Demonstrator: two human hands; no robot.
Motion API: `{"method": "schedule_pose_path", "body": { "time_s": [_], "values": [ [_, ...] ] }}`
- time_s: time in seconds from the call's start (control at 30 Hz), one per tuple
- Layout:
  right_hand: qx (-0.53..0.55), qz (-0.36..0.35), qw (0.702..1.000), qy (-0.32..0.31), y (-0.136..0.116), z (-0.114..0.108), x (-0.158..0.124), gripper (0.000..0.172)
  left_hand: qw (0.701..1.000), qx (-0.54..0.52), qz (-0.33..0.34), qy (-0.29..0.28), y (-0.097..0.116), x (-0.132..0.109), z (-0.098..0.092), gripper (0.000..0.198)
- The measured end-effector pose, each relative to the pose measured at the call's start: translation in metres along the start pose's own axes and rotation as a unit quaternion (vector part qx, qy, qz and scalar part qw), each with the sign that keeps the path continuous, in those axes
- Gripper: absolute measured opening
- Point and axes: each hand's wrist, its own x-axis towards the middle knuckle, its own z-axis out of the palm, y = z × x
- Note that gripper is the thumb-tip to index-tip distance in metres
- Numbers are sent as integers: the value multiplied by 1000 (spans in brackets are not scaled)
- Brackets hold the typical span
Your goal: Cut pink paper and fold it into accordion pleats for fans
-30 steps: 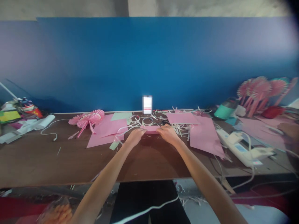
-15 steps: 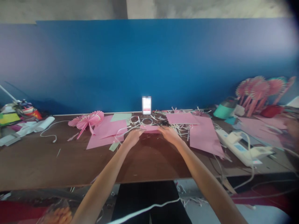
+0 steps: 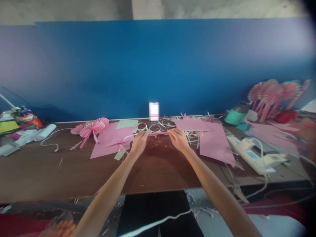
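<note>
Between my two hands runs a narrow pink piece of paper [image 3: 158,133], seen nearly edge-on above the brown table. My left hand [image 3: 140,142] pinches its left end, and my right hand [image 3: 177,137] pinches its right end. Just beyond the paper lie two rolls of tape [image 3: 155,128], ring-shaped, among thin white paper strips [image 3: 194,136]. To the left of my left hand are pink paper sheets [image 3: 105,147] with a pleated pink paper fan [image 3: 92,129] beside them. More pink sheets [image 3: 216,144] lie right of my right hand.
A phone [image 3: 154,111] stands upright against the blue partition [image 3: 148,65]. At right are a white power strip [image 3: 247,154] with cables, a teal container [image 3: 237,113] and several finished fans [image 3: 271,93]. A blurred hand [image 3: 307,135] shows at the far right edge. White rolled material [image 3: 46,131] lies left.
The pink paper between my hands showed a broader face before; now it appears as a thin strip. My left hand has turned more upright and moved slightly left.
</note>
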Motion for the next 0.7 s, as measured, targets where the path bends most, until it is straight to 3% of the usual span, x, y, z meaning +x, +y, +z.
{"method": "schedule_pose_path", "body": {
  "time_s": [0.1,0.17,0.27,0.37,0.5,0.6,0.7],
  "values": [
    [126,106,981,105,3,-1,1,21,990,-86,-71,92,-2,0,-3,43],
    [246,185,942,135,7,0,2,23,978,-130,-116,118,-4,-1,-3,46],
    [415,262,867,91,14,5,2,26,969,-161,-161,96,-9,-3,1,41],
    [476,316,821,6,15,14,0,30,968,-163,-187,35,-13,-5,8,31],
    [448,325,833,-22,12,23,-4,29,977,-117,-176,-34,-13,-6,14,24],
    [419,319,850,-10,10,24,-4,27,983,-101,-144,-42,-12,-6,16,23],
    [421,328,846,4,10,23,-2,27,981,-133,-126,-57,-10,-6,14,24]
  ]
}}
